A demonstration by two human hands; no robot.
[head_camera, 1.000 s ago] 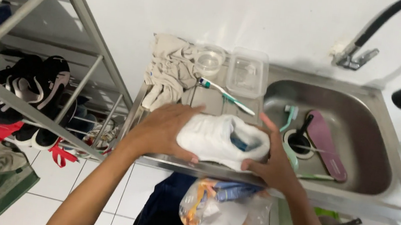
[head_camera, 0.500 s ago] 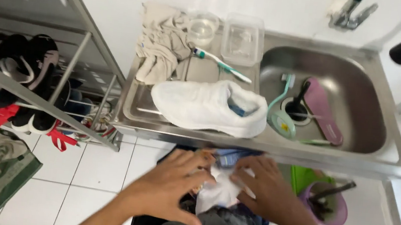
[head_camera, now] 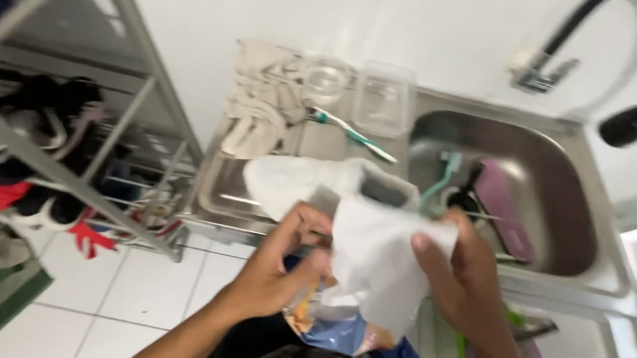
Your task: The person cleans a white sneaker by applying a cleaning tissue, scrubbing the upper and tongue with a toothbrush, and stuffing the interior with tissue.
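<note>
The left hand (head_camera: 276, 266) and the right hand (head_camera: 463, 279) were both closed on a white cloth (head_camera: 377, 262), each pinching an edge and holding it up in front of the bench (head_camera: 561, 291). Below the cloth, near the person, sat a crumpled plastic bag (head_camera: 333, 329) with colourful contents, touching the left hand. Just beyond the cloth a white shoe (head_camera: 294, 180) lay on its side on the draining board. Farther back lay a toothbrush (head_camera: 352, 133), a beige rag (head_camera: 263, 101) and a clear container (head_camera: 382, 98). The sink (head_camera: 557, 190) on the right held a purple insole (head_camera: 503, 208). A shoe rack (head_camera: 59, 141) stood at the left.
</note>
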